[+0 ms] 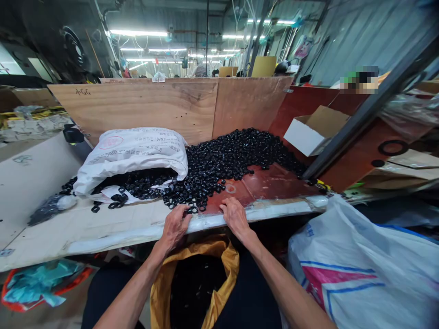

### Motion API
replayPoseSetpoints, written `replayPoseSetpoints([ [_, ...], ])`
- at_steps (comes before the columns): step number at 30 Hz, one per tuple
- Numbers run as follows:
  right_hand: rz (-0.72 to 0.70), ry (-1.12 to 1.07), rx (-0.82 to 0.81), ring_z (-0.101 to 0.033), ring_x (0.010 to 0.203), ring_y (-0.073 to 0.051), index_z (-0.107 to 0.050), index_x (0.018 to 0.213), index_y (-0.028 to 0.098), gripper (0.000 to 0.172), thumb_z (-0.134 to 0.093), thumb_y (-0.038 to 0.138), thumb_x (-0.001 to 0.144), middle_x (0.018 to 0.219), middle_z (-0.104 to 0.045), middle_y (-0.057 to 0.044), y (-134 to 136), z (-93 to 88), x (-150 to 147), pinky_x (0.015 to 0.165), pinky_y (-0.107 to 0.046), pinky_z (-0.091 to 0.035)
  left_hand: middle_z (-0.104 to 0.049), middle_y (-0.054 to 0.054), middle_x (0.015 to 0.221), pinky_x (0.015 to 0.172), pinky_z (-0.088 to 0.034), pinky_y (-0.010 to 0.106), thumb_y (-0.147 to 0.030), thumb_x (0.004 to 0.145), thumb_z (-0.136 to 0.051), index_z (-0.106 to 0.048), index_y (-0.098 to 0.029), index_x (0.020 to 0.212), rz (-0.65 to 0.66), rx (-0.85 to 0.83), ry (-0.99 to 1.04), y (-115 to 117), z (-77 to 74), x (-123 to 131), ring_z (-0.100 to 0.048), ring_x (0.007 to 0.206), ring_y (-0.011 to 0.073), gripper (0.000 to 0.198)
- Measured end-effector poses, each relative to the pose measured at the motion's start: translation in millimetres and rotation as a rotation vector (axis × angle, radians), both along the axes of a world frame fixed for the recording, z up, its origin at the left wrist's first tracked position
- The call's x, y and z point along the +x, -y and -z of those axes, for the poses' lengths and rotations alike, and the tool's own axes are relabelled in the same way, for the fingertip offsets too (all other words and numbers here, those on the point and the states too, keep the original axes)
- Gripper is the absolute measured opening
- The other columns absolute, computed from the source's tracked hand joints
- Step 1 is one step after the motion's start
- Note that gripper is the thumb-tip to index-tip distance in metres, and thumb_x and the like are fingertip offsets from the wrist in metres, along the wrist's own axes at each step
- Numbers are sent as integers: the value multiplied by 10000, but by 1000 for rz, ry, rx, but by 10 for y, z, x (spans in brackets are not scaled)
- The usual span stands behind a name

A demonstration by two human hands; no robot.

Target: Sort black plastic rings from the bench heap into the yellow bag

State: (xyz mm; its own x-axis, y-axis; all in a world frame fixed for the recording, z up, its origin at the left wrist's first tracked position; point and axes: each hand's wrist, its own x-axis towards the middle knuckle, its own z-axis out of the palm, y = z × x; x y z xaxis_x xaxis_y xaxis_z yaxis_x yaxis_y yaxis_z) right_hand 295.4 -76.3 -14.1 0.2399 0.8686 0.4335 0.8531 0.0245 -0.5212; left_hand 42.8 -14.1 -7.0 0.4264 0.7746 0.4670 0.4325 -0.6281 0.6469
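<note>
Black rings [233,153], small and very many: heaped on the table [274,180], highest toward the far right, thinning to loose pieces at the near edge by the hands; more spilled from the mouth of a sack at left.

Left hand [175,224]: at the near edge of the table, just beside the nearest rings; fingers half bent, thumb apart from them. Whether it had hold of a ring could not be told.

Right hand [235,215]: at the same edge, to the right of the loose rings, over the reddish surface; fingers loosely curled and partly spread, with nothing visible in its grasp.

White sack [137,148]: printed, lying on its side at the left of the heap, its open mouth facing near.

Yellow bag [159,285]: below the table edge, between the forearms, mouth open, dark contents inside.

Wooden board [151,105]: upright along the far side, behind sack and heap.

Cardboard box [305,137]: open, at the far right, beside a slanted metal post [356,109].

Large plastic bag [343,242]: white with blue and pink, near right.

Red-rimmed basket [10,294]: near left, holding teal plastic [37,281].
</note>
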Motion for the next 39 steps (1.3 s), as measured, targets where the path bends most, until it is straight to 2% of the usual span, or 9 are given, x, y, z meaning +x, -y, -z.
replayPoseSetpoints([
  [3, -162, -299, 27, -636, 779, -193, -720, 915, 176, 198, -558, 289, 927, 860, -685, -68, -150, -87, -305, 763, -293, -476, -713, 15, 907, 748, -520, 293, -254, 843, -660, -688, -204, 1059, -15, -230, 149, -3, -44, -19, -658, 759, 174, 224],
  [7, -295, -805, -66, -588, 541, -142, -712, 966, 170, 307, -576, 441, 917, 635, -654, 8, -274, -221, -615, 589, -258, -469, -717, 25, 958, 738, -538, 269, -322, 817, -720, -663, -173, 1072, 54, -534, 449, -28, -94, -65, -664, 762, 141, 301],
  [12, -465, -1200, -66, -681, 668, -155, -646, 1120, 167, 415, -741, 401, 790, 749, -736, -18, -340, -267, -785, 697, -288, -539, -726, 50, 1005, 837, -555, 292, -326, 787, -787, -673, -159, 1076, 104, -661, 613, -39, -159, -110, -688, 873, 160, 352],
  [17, -487, -1195, -55, -695, 688, -163, -672, 1063, 196, 375, -771, 386, 755, 787, -707, -10, -341, -215, -885, 702, -303, -558, -742, 66, 1020, 857, -557, 312, -320, 775, -803, -698, -160, 1047, 96, -685, 603, -37, -193, -140, -694, 893, 182, 332],
  [23, -482, -1066, -37, -612, 670, -150, -714, 985, 203, 297, -767, 381, 753, 766, -657, -1, -323, -188, -862, 656, -276, -530, -708, 65, 1030, 888, -544, 318, -315, 739, -822, -695, -163, 961, 82, -602, 607, -26, -192, -139, -667, 951, 195, 297],
  [26, -496, -1005, -8, -627, 739, -162, -731, 960, 202, 255, -753, 356, 758, 841, -676, -19, -314, -192, -849, 694, -278, -528, -689, 50, 1000, 862, -537, 314, -320, 746, -815, -687, -174, 971, 30, -567, 622, -27, -181, -134, -652, 922, 186, 298],
  [28, -509, -1020, -10, -647, 779, -170, -721, 939, 202, 243, -758, 349, 749, 881, -692, -26, -310, -194, -854, 726, -285, -534, -676, 52, 993, 889, -517, 322, -312, 764, -800, -706, -175, 915, 14, -498, 611, -33, -172, -134, -634, 956, 194, 225],
  [31, -523, -1134, -57, -672, 730, -172, -668, 940, 205, 281, -773, 363, 733, 808, -700, -12, -312, -176, -879, 713, -297, -547, -661, 68, 996, 936, -491, 340, -307, 774, -792, -709, -167, 782, 30, -425, 587, -40, -169, -133, -612, 1012, 212, 162],
  [39, -451, -1053, -17, -645, 663, -154, -707, 923, 194, 285, -785, 387, 728, 766, -697, -5, -350, -58, -900, 666, -275, -548, -668, 73, 1031, 927, -506, 342, -340, 760, -806, -702, -163, 767, 38, -491, 539, -19, -200, -112, -625, 1002, 213, 205],
])
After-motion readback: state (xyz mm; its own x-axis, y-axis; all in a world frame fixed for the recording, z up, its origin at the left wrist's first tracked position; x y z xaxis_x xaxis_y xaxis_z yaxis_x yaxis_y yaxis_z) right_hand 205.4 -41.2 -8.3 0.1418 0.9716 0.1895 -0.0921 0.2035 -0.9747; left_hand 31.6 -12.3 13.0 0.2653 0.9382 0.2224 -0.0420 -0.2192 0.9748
